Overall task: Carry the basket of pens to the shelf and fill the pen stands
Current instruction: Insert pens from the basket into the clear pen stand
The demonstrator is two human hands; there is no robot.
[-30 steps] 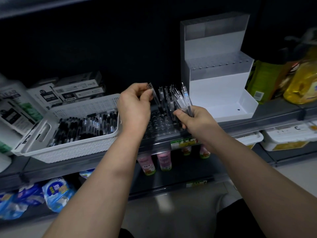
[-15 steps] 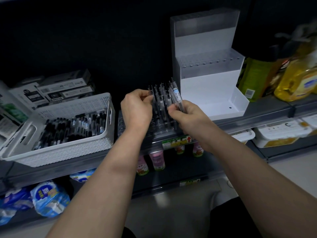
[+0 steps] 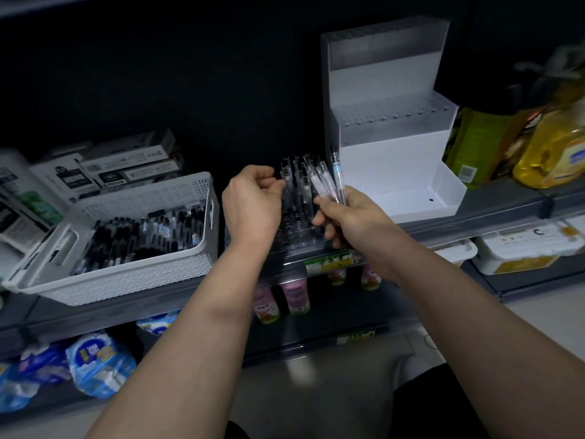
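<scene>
A white perforated basket (image 3: 136,275) sits on the grey shelf at the left, filled with several black and clear pens (image 3: 142,236). To its right stands a clear pen stand (image 3: 297,231) with several pens upright in its back rows. My left hand (image 3: 253,205) is over the stand's left side, its fingertips pinching the leftmost upright pen (image 3: 286,172). A bundle of clear pens (image 3: 329,185) fans upward from the grip of my right hand (image 3: 351,217), over the stand's right side. A white tiered pen stand (image 3: 389,153) stands empty further right.
Stacked stationery boxes (image 3: 126,166) lie behind the basket. Green (image 3: 481,144) and yellow bottles (image 3: 554,147) crowd the shelf at the right. On the shelves below are pink bottles (image 3: 294,296), blue wrapped packs (image 3: 98,362) and white tubs (image 3: 522,248).
My left hand carried a single pen down into the clear stand's left side. My right hand kept its bundle and shifted slightly; the view moved a little.
</scene>
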